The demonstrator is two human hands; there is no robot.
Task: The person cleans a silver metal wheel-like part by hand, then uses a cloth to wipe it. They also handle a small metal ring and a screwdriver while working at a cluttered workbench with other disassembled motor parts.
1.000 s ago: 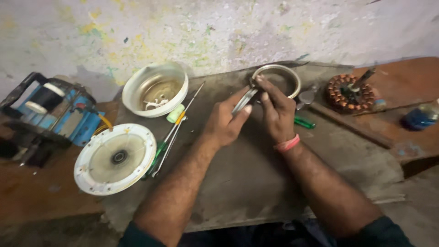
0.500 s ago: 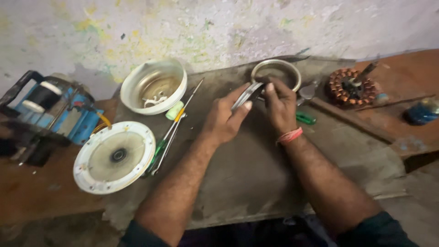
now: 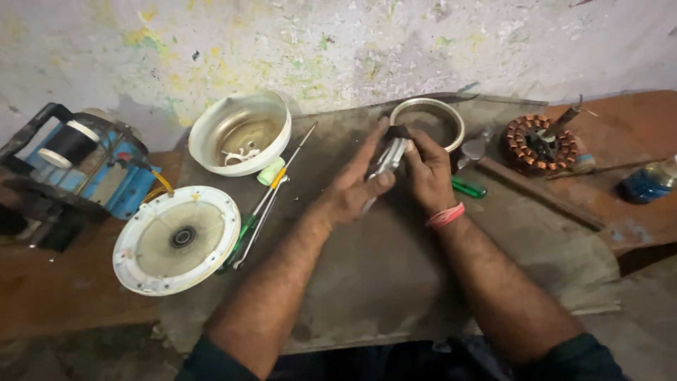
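Note:
My left hand (image 3: 351,189) and my right hand (image 3: 427,168) meet over the middle of a grey work board (image 3: 395,282). Together they grip a small pale metal part (image 3: 386,161) with a dark end, held upright between the fingers of both hands. My right wrist wears a pink band (image 3: 444,215). Just behind the hands lies a metal ring (image 3: 451,120) flat on the board. A green-handled tool (image 3: 469,188) lies right of my right hand.
A white fan cover plate (image 3: 176,240) and a white bowl-shaped housing (image 3: 240,132) lie at left, with long screwdrivers (image 3: 271,194) between them and my arms. A copper-wound stator (image 3: 539,144) and a blue bottle (image 3: 645,185) sit at right. A blue winding machine (image 3: 77,166) stands far left.
Both hands have drawn slightly nearer to me, away from the metal ring, still holding the small part between them. Nothing else on the board has moved.

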